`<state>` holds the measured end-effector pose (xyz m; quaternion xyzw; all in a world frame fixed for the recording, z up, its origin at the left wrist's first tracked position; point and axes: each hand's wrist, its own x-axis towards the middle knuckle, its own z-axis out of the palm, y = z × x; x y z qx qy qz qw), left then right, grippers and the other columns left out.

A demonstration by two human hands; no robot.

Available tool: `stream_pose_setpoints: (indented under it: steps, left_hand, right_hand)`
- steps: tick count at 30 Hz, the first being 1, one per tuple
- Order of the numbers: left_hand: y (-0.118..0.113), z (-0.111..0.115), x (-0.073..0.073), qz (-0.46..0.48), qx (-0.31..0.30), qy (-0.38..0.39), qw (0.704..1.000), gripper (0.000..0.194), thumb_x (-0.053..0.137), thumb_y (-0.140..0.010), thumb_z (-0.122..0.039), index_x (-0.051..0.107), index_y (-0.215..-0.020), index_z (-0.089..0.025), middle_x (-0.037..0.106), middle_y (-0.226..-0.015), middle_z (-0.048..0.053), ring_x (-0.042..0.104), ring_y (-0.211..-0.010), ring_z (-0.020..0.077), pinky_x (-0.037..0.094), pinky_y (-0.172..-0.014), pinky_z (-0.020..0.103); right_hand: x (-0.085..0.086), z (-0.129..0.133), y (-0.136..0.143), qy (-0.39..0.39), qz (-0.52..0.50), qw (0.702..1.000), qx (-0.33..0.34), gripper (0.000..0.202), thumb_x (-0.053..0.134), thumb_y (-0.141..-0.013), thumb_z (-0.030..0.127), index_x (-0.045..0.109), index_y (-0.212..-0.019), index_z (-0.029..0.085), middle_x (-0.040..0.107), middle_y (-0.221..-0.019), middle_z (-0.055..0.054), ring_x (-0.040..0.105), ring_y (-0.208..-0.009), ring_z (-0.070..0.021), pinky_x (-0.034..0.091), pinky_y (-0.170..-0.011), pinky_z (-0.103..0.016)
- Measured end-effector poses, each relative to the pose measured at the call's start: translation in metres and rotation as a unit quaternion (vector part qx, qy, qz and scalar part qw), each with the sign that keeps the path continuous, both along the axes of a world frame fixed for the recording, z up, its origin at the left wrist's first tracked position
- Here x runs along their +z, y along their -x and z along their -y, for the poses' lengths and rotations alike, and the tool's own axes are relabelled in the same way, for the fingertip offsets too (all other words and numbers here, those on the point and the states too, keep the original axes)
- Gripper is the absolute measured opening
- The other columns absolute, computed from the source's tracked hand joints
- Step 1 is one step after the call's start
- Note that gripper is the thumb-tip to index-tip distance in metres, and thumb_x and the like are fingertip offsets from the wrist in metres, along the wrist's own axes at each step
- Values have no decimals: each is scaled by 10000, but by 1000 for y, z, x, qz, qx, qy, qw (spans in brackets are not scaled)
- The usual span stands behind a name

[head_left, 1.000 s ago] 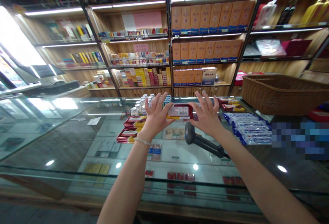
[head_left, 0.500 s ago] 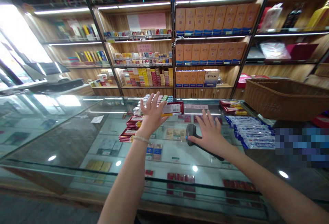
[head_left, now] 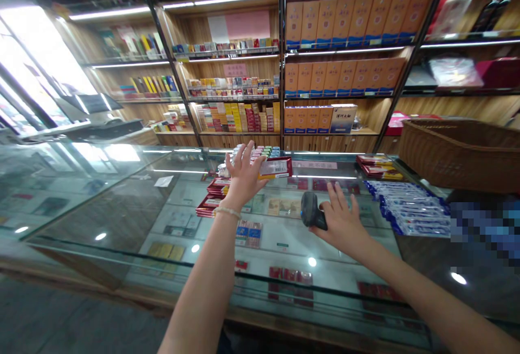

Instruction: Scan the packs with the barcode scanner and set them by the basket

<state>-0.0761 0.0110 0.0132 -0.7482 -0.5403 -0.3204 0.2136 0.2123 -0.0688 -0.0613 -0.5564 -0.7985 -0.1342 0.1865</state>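
Note:
My left hand pinches a flat red snack packet between thumb and fingers, with its pale printed label and barcode facing me. My right hand is closed around the handle of a black barcode scanner, some fingers still stretched forward. The scanner's head points to the left, just above the glass counter. Beside my left wrist lie stacks of similar red packets. Behind that hand stand several small round-topped containers, partly hidden.
On the right are blue-and-white packets, more red-and-yellow packets and a brown wicker basket. A white slip lies left. Shelves of orange boxes stand behind, with a monitor at the far left.
My right hand has closed around the scanner's handle, where its fingers were spread over it before. The left hand still holds the packet, tilted slightly differently. The whole view has shifted a little.

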Motion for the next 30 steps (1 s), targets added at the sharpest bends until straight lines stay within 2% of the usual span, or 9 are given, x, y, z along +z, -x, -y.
stream_pose_setpoints:
  steps: [4,7,11,13,16,19,24,27,30]
  left_hand:
    - [-1,1,1,-5,9,-3,1000,652,907,-712,-390,646,-1302,-296,271,-1733,152,223,-1601,412,1,-1269,709]
    - [-1,1,2,2,10,-1,1000,618,886,-738,-418,652,-1294,-286,287,-1726,159,224,-1600,413,-1,-1270,705]
    - [0,-1,-1,4,12,-8,1000,597,849,-769,-499,652,-1292,-289,283,-1729,154,216,-1603,410,-5,-1270,699]
    - [0,-2,-2,2,13,-16,1000,610,844,-770,-517,646,-1304,-298,284,-1729,149,217,-1602,405,4,-1271,696]
    - [1,-4,-4,-2,14,-21,1000,638,857,-759,-502,636,-1323,-302,268,-1735,148,215,-1602,403,5,-1269,696]
    - [1,-4,-4,4,14,-15,1000,627,856,-762,-490,638,-1318,-300,251,-1740,149,209,-1603,407,-4,-1267,701]
    - [1,-3,-4,6,16,-15,1000,618,852,-764,-497,646,-1312,-298,259,-1738,147,222,-1597,408,-2,-1269,694]
    - [1,-3,-4,0,21,-14,1000,632,843,-768,-522,644,-1322,-292,256,-1736,162,220,-1597,412,0,-1267,691]
    - [2,-3,-4,5,21,-14,1000,654,832,-775,-548,630,-1343,-295,241,-1740,164,206,-1601,410,-7,-1268,685]
  right_hand:
    - [7,0,1,30,10,999,1,331,714,-841,407,720,-1032,138,393,-1648,-268,294,-1566,-442,345,-1166,-690]
    - [14,-6,-3,42,-7,999,0,322,690,-826,344,731,-1066,132,468,-1606,-250,371,-1529,-436,390,-1162,-640]
    - [32,-24,-16,51,-121,991,27,439,653,-838,358,688,-1230,165,601,-1493,-182,649,-1269,-357,545,-1026,-483]
    - [44,-34,-22,46,-202,978,26,449,623,-863,399,665,-1255,186,671,-1382,-151,704,-1136,-335,576,-934,-461]
    - [62,-44,-26,11,-314,948,45,394,616,-866,476,672,-1144,203,740,-1167,-116,705,-1065,-329,573,-898,-469]
    - [73,-45,-24,6,-412,908,76,400,625,-863,535,656,-1080,200,745,-1071,-106,713,-966,-294,594,-814,-434]
    - [86,-27,-18,140,-463,866,123,496,672,-844,564,637,-1204,225,749,-1035,-69,682,-612,-187,577,-530,-329]
    - [90,-13,-11,176,-456,860,146,478,682,-830,501,647,-1224,233,758,-1036,-65,659,-548,-165,557,-482,-308]
    - [88,-3,-3,191,-436,868,140,392,652,-810,426,670,-1144,223,760,-927,-53,588,-459,-140,480,-415,-276]
